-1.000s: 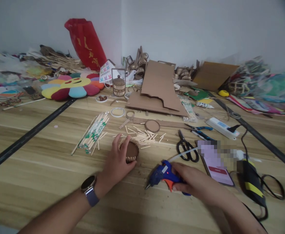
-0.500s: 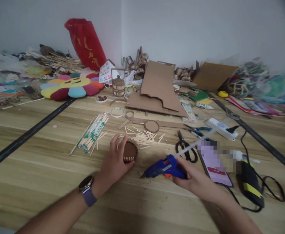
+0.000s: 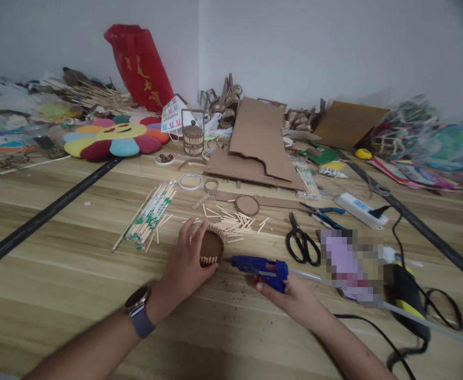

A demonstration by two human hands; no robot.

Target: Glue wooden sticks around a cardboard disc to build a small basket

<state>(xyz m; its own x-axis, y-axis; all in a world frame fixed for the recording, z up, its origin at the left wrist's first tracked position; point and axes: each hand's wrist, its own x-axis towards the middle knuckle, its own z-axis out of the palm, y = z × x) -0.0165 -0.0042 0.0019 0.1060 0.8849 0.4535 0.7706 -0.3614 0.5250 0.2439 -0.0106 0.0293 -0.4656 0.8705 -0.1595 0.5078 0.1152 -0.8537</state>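
Note:
My left hand [image 3: 187,257], with a watch on its wrist, is closed around the left side of a small round brown base [image 3: 212,245] edged with short upright sticks. My right hand [image 3: 281,290] grips a blue glue gun [image 3: 257,265] with a long clear glue stick out of its back. The gun's nozzle points left, close to the right edge of the round base. Behind the base lie loose short sticks [image 3: 235,220] and a round cardboard disc [image 3: 247,205].
Black scissors [image 3: 302,245], pliers [image 3: 326,210], a phone [image 3: 346,264] and a white power strip [image 3: 360,209] lie at right. Packaged sticks [image 3: 151,215] lie at left. Cardboard sheets [image 3: 257,137] and a small lidded basket [image 3: 193,138] stand behind.
My right hand has moved left and turned the glue gun, bringing its nozzle up beside the round base. The glue stick now slants down to the right. My left hand stays on the base.

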